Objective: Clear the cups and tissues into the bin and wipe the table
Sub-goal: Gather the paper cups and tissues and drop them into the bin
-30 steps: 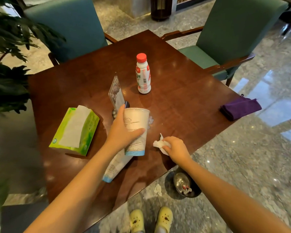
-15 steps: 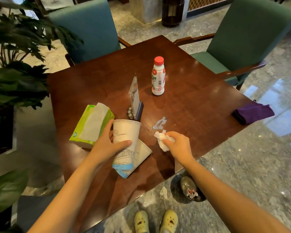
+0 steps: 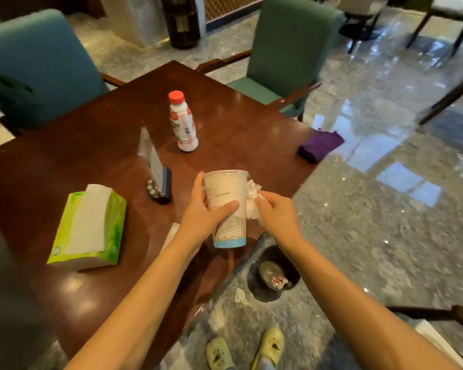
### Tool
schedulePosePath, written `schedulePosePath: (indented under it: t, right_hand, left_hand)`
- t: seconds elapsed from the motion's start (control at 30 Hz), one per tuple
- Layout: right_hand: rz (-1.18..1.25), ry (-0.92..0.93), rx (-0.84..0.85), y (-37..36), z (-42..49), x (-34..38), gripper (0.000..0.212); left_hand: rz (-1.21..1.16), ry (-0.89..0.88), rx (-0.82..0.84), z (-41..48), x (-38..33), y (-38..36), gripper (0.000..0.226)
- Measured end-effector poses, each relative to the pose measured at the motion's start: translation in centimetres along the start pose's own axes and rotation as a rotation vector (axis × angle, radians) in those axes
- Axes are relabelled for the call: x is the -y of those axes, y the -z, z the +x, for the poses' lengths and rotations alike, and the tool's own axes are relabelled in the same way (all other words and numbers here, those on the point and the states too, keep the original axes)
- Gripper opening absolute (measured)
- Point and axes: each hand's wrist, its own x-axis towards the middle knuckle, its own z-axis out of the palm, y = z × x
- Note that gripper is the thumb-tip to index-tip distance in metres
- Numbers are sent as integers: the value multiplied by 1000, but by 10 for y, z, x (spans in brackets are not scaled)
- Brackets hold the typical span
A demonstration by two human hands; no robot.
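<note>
Over the near right corner of the wooden table (image 3: 96, 145), the left hand (image 3: 201, 220) grips a tall paper cup (image 3: 228, 206) upright, thumb across its printed front and fingers behind it. From this angle the cup's inside cannot be seen. Just right of the cup, the right hand (image 3: 278, 217) is closed on a crumpled white tissue (image 3: 252, 201), which is pressed against the cup's side near the rim. A second paper cup (image 3: 170, 233) lies on the table to the left of the held one, mostly hidden by the left forearm.

On the floor below the table edge, near the right forearm, stands a small dark bin (image 3: 274, 268); a few bits of white and reddish scrap lie in its bottom. A scrap of white tissue (image 3: 239, 295) lies on the floor just left of the bin.

At the near left of the table sits a green tissue pack (image 3: 88, 228) with a white sheet standing out of its top. Toward the middle is a clear sign holder (image 3: 154, 166) on a dark base, and farther off a capped white bottle (image 3: 183, 124) with a red lid stands upright. A folded purple cloth (image 3: 320, 145) rests at the table's right edge, well apart from the hands.
</note>
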Motion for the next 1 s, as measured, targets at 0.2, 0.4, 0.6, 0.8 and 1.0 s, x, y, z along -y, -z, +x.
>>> schedulePosePath:
  t: [0.2,0.4,0.6,0.8,1.0]
  right_hand:
    - [76,-24,124,58,-14,-8,22]
    - [60,-33,132,99,-1,-47,45]
    - [22,-4,90,121,22,-68,43]
    - [45,-113,19,136,47,-103,28]
    - [26,-344,-12,135,67,-190,40]
  left_hand:
    - [-38,-26,62,9,1,-74,90]
    - [-214,62,110,20,8,-147,60]
    - [-282,36,126,30,10,-199,58]
    - [-109,75,227,62,24,-219,59]
    - [994,-297,235,115,76,-191,61]
